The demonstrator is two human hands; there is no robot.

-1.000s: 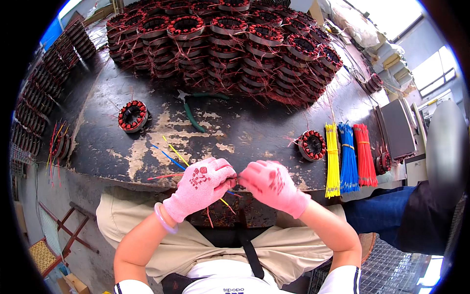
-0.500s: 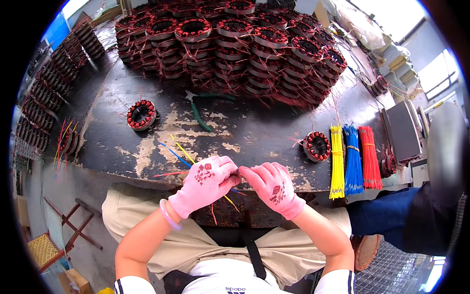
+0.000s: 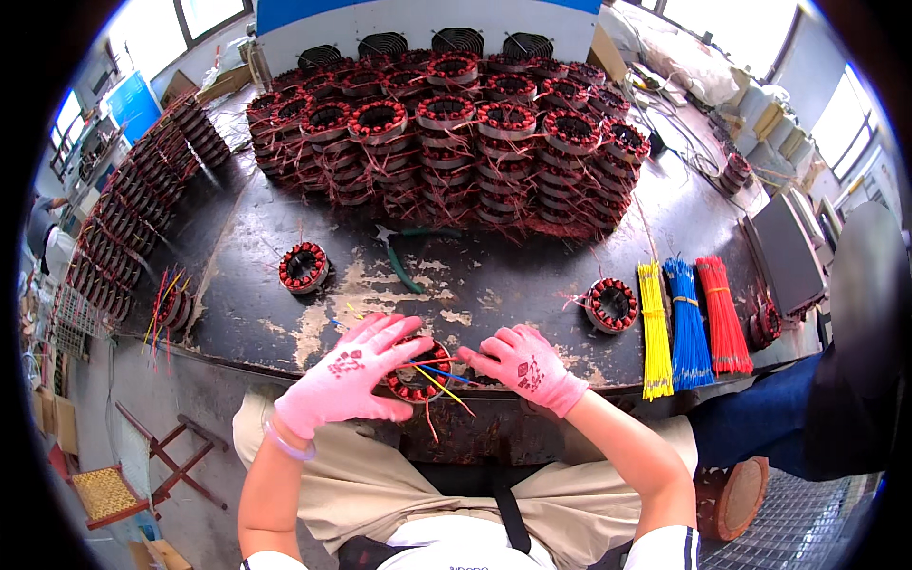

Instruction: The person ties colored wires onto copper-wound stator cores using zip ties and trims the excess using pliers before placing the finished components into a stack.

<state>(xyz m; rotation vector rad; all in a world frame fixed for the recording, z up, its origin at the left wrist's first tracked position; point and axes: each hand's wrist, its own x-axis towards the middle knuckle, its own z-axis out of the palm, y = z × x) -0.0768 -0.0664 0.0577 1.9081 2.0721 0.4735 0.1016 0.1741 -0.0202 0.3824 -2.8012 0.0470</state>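
A ring-shaped motor stator (image 3: 407, 389) with red windings sits at the table's near edge, partly covered by my left hand. My pink-gloved left hand (image 3: 350, 372) wraps its left side, with the fingers across the top and the thumb at the near side. Loose red, blue and yellow wires lie over the ring; the yellow wire (image 3: 443, 388) slants toward me. To the right, my gloved right hand (image 3: 530, 369) has bent fingers, with thumb and index together at the end of a red wire (image 3: 432, 362). Its fingertips are small and partly hidden.
Green-handled pliers (image 3: 403, 271) lie beyond my hands. Single stators stand at left (image 3: 303, 268) and right (image 3: 611, 305). Yellow (image 3: 655, 332), blue (image 3: 688, 328) and red wire bundles (image 3: 725, 318) lie at right. A tall stack of stators (image 3: 442, 161) fills the back. Someone's dark-blue-clad leg (image 3: 760, 423) is at right.
My hands were together over the stator and have moved apart, the left one leftward and lower, the right slightly down. The ring and its wires now show between them. The head view has tilted up.
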